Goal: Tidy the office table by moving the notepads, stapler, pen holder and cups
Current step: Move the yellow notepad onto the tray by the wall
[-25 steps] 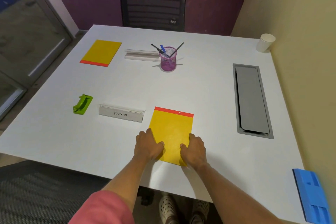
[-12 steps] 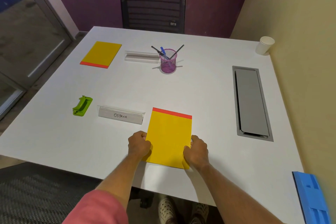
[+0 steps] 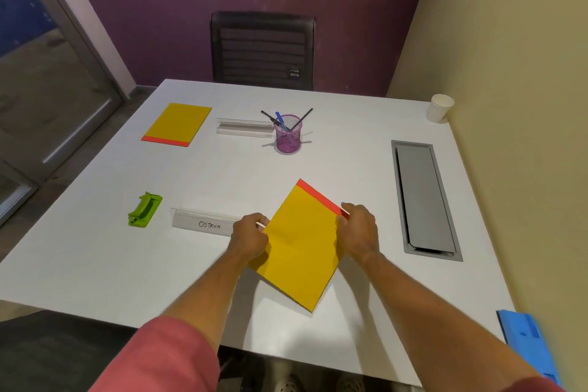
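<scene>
We grip the near notepad (image 3: 302, 245) by its side edges, left hand (image 3: 249, 237) and right hand (image 3: 358, 231) pinching it, tilted over the table (image 3: 95, 264). Beyond this grip, second notepad (image 3: 176, 124), pen holder (image 3: 288, 134), stapler (image 3: 144, 210) and cup (image 3: 440, 107) lie apparently untouched; we judge the task barely begun.

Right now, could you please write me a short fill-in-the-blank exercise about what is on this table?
1. Both hands, left and right, grip the near ____ notepad.
2. The pen holder is coloured ____.
3. The name card reads ____.
4. The paper cup stands at the table's far ____ corner.

Missing words: yellow; purple; OSTRICH; right
</scene>
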A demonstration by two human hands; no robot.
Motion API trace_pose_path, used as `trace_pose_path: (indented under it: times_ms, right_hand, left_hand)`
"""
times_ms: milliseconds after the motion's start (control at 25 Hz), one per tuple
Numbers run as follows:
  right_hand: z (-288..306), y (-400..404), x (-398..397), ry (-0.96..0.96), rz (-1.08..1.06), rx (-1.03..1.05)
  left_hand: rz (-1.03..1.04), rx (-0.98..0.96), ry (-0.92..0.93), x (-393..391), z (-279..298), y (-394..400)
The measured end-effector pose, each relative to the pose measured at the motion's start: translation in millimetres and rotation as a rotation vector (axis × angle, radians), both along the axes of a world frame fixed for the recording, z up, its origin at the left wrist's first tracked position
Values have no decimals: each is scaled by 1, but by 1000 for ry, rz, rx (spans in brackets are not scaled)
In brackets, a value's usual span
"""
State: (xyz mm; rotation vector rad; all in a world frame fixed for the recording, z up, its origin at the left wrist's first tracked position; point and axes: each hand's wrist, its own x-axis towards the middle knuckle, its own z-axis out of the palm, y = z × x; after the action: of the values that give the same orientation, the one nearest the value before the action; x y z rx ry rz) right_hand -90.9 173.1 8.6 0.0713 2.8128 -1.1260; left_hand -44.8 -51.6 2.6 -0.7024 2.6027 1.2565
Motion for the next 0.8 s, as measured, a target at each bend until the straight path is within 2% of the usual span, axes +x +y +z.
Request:
trace_pose_path:
  times_ms: [320,480,640,720,800]
  right_hand:
    - [37,31,-21,10,16,-67]
    - [43,52,-19,-94,47,-127]
    - [42,73,-15,-190,-22,-299]
    - [38,84,-16,-215,-48,-367]
    - [32,98,-20,-214,-104,-401]
  left_hand:
    - [-257,-76,97,-35,51,12]
    - [-329,-89,108,-49,64,19]
    - [-376,-97,219,-61,68,42]
    - [-408,-196,259,-69,65,57]
    - [-417,-381,272,-77,61,73]
